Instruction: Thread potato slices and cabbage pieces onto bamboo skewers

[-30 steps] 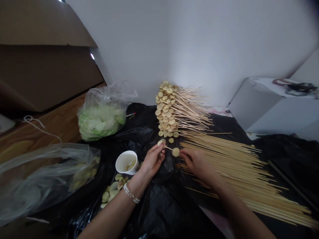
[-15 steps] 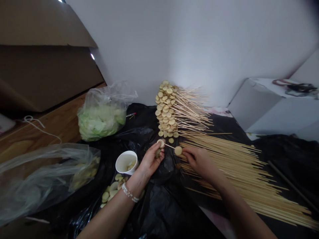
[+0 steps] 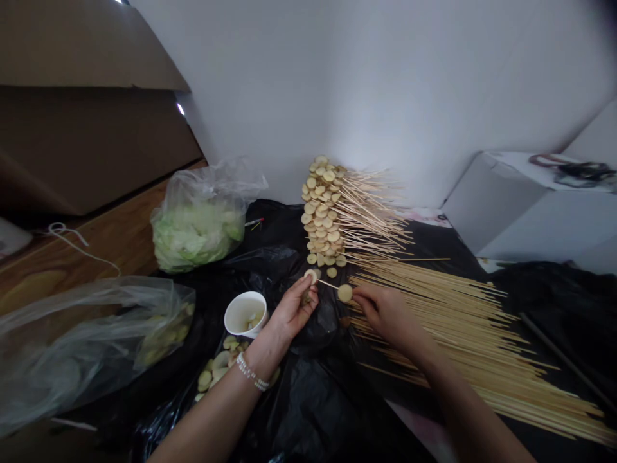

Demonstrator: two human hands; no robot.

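My left hand (image 3: 292,308) pinches a round pale slice (image 3: 311,275) at its fingertips, with more slices tucked in the palm. My right hand (image 3: 385,308) is closed on a thin bamboo skewer (image 3: 328,284) that carries one slice (image 3: 344,292) near my fingers. The skewer's tip points left and touches the slice in my left hand. Just behind lies a stack of filled skewers (image 3: 328,212) with their slices to the left. A big pile of bare skewers (image 3: 457,321) spreads to the right on black plastic sheeting (image 3: 308,399).
A white cup (image 3: 245,314) with a few slices stands left of my left hand, loose slices (image 3: 214,373) below it. A clear bag of green leaves (image 3: 200,228) and another clear bag (image 3: 72,341) lie left. A white box (image 3: 525,206) sits at the right.
My left hand has lifted its slice slightly to the skewer's tip. My right hand has shifted a little right and up with the skewer.
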